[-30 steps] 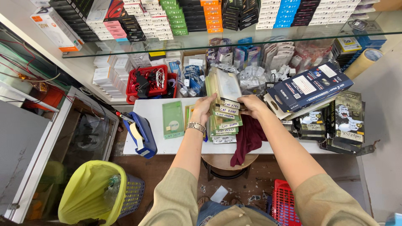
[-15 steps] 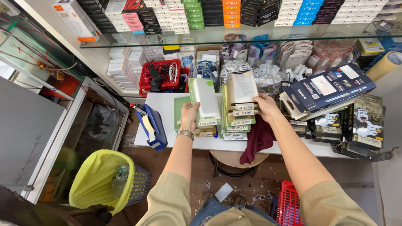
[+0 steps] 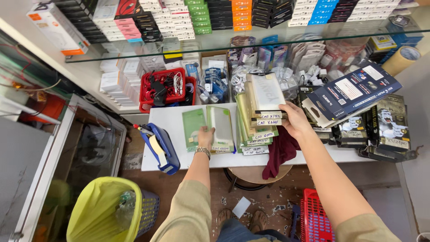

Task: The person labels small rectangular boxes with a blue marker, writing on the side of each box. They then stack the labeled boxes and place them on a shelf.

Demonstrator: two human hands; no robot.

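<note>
Far left, a yellow-lined waste basket (image 3: 105,215) sits on the floor, and just above it a blue tape dispenser (image 3: 162,145) hangs off the white worktop's (image 3: 168,123) front edge. Next along, a flat green-edged packet (image 3: 193,127) lies on the worktop, and right beside it the left hand (image 3: 205,136), metal watch at the wrist, presses down on a second clear green-rimmed packet (image 3: 221,127), fingers flat and spread on its lower edge, not clamped. Moving right, a tall stack of labelled flat packets (image 3: 257,118) leans up from the worktop; the right hand (image 3: 295,120) has its fingers pinched on the stack's right edge. A maroon cloth (image 3: 280,152) droops below that hand. Far right, dark printed boxes (image 3: 380,127) crowd the worktop.
</note>
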